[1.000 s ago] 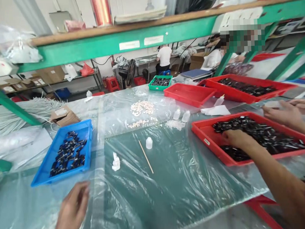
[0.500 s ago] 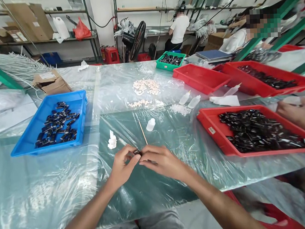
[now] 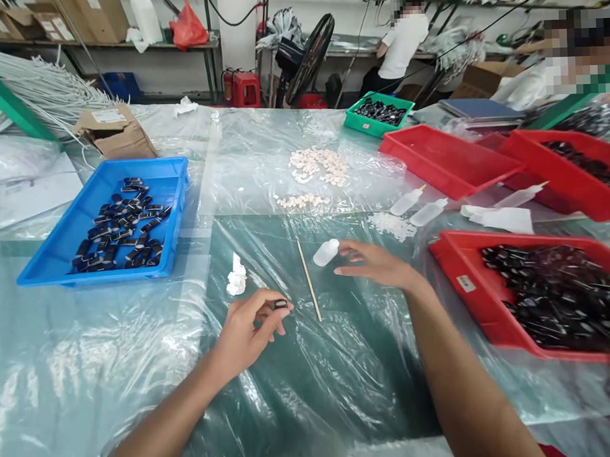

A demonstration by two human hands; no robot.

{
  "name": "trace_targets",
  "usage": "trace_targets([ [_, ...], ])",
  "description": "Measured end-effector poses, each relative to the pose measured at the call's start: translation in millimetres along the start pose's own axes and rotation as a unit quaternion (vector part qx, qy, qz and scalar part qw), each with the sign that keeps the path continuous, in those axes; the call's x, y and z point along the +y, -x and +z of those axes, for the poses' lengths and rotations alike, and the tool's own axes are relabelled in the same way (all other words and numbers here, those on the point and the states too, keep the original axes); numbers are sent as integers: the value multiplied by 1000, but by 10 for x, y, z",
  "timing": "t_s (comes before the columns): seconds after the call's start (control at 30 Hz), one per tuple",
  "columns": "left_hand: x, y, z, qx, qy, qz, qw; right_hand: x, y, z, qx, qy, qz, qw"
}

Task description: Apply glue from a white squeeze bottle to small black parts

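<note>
Between thumb and fingers, my left hand [image 3: 251, 327] pinches a small black plastic piece [image 3: 281, 304] with a pale oval on its face. My right hand [image 3: 373, 261] reaches over the table with its fingers apart. Its fingertips are at the capped end of a small white bottle [image 3: 324, 254] lying on its side; I cannot tell whether they touch it. Between my hands lies a thin wooden stick [image 3: 309, 282]. A crumpled white tissue [image 3: 236, 276] sits just beyond my left hand.
A blue tray [image 3: 182, 216] with black pieces stands left, a red tray [image 3: 462, 303] full of them right. Small pale pieces [image 3: 317, 167] lie ahead, near white bottles [image 3: 407, 201]. A red tray [image 3: 453, 160] and green tray [image 3: 364, 124] stand farther back.
My right hand has left the black piece and moved right and forward to the bottle. The bottle has gone from upright to lying. The view has shifted.
</note>
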State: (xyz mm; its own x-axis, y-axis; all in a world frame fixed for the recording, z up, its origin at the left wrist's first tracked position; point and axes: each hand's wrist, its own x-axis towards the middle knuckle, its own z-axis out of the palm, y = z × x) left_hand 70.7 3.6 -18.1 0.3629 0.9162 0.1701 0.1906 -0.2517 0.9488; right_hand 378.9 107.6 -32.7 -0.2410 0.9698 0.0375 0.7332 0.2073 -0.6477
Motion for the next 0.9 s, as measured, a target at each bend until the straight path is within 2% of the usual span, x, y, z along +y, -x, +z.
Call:
trace_targets([
  [0.1, -14, 0, -5, 7, -23, -10, 1000, -8, -138, 93, 12, 1, -11, 1000],
  [0.2, 8, 2, -12, 10, -9, -21, 1000, -44, -99, 217, 45, -9, -23, 999],
  [0.33, 27, 10, 9, 30, -11, -25, 999, -47, -60, 336, 60, -38, -45, 996],
  [0.6, -95, -61, 1, 52, -35, -1, 998, -175, -202, 501, 67, -92, -61, 992],
  [0.8, -38, -53, -38, 53, -135, 40, 989, -397, 6, 438, 81, -139, -55, 985],
  [0.9, -3, -53, -73, 56, -168, 74, 981, -630, 172, 372, 48, -226, -98, 968],
])
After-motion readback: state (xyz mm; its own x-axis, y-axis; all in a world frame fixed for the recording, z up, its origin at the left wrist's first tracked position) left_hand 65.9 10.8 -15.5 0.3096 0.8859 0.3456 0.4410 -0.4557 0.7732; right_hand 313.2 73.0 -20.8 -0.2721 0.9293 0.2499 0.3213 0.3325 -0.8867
